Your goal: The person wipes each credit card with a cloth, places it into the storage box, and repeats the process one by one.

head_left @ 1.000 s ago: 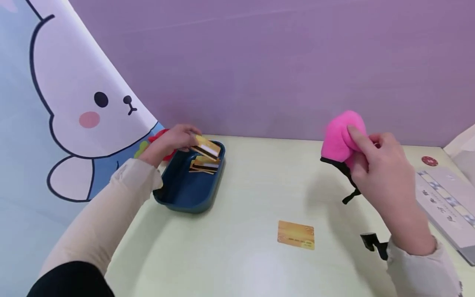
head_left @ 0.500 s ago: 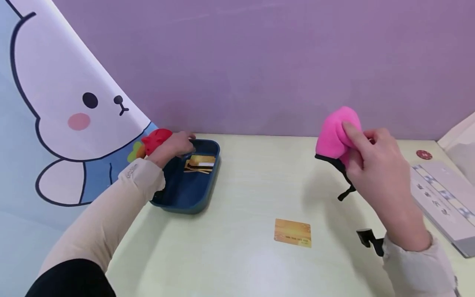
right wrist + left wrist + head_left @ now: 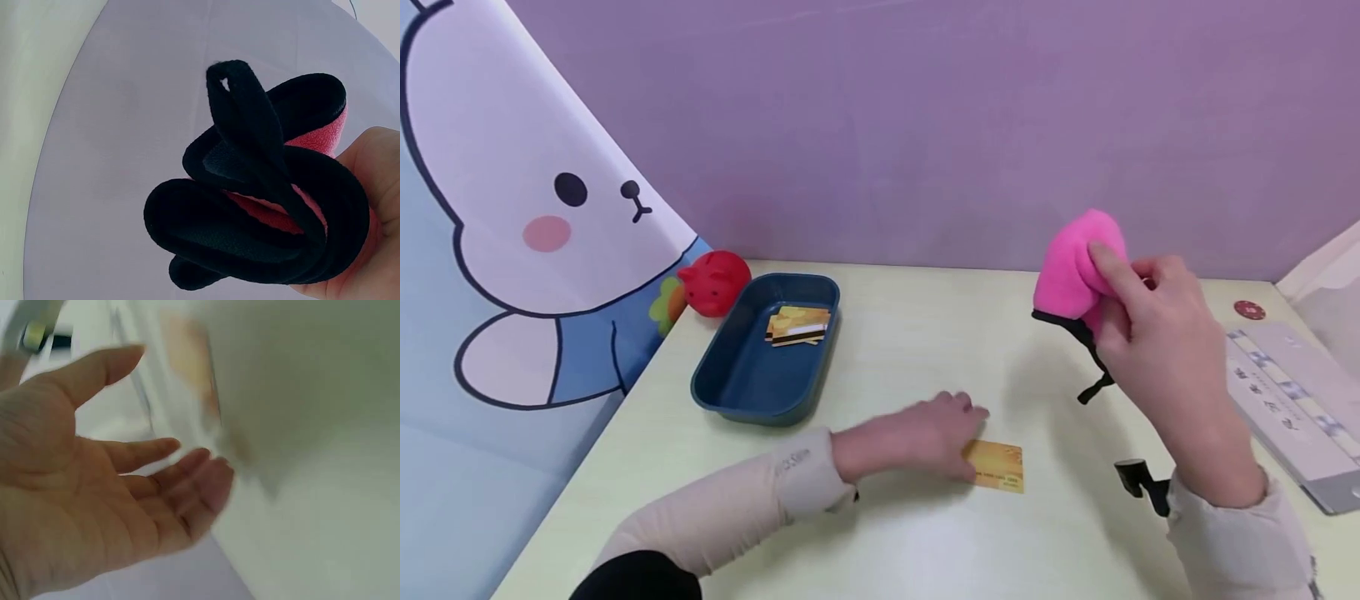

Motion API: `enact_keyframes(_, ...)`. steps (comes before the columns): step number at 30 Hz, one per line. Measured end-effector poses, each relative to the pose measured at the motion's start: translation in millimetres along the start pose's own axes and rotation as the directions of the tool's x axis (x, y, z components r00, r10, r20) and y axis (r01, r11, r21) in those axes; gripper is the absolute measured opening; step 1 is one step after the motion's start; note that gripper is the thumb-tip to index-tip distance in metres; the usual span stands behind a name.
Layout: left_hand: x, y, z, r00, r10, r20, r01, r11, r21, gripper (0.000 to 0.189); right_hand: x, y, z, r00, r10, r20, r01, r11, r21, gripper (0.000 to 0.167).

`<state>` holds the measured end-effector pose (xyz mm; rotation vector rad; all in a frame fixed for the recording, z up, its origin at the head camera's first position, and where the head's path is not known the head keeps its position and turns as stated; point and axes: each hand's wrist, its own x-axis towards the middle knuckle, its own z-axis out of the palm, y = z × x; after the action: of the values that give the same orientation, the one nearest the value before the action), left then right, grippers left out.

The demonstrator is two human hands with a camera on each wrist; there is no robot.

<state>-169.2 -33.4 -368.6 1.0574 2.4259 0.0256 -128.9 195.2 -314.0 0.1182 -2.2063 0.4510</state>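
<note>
My left hand (image 3: 928, 435) reaches over the table's middle, right at the left edge of a gold bank card (image 3: 1000, 467) that lies flat. In the left wrist view its thumb and fingers are spread with nothing between them, and the card is blurred. My right hand (image 3: 1165, 350) pinches a folded pink fleece cloth (image 3: 1075, 271) with black edging, raised above the table. The right wrist view shows its black trim (image 3: 250, 250) and a hanging loop (image 3: 244, 119). Several bank cards (image 3: 799, 326) lie in the far part of a dark blue tray (image 3: 737, 400).
A red piggy bank (image 3: 715, 283) stands beside the tray's far left side. At the right are a flat grey box (image 3: 1292, 408) and a red chip (image 3: 1249, 310). A purple wall (image 3: 880, 133) closes off the back.
My left hand let go of a card into the tray, then moved right and nearer to the card on the table. The right hand keeps holding the cloth in about the same place.
</note>
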Motion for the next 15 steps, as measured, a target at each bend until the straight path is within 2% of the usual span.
enact_keyframes(2, 1.5, 14.2, 9.9, 1.0, 0.015, 0.004, -0.015, 0.993, 0.114, 0.063, -0.3, -1.8, 1.0, 1.0, 0.002, 0.001, -0.002, 1.0, 0.003, 0.044)
enact_keyframes(4, 2.0, 22.0, 14.9, 1.0, 0.008, 0.006, -0.009, 0.985, 0.173, 0.066, -0.2, -3.3, 1.8, 1.0, 0.003, 0.002, -0.004, 1.0, 0.005, 0.044)
enact_keyframes(9, 5.7, 29.1, 17.5, 1.0, -0.01, 0.008, 0.008, 0.977, 0.211, 0.058, 0.8, -4.5, 1.7, 1.0, -0.002, 0.013, 0.002, 1.0, 0.004, 0.044)
enact_keyframes(15, 13.6, 25.6, 12.2, 0.999, -0.019, 0.036, 0.01, 0.971, 0.24, 0.062, 0.7, -3.4, 0.4, 1.0, 0.009, 0.026, -0.009, 1.0, -0.001, 0.045)
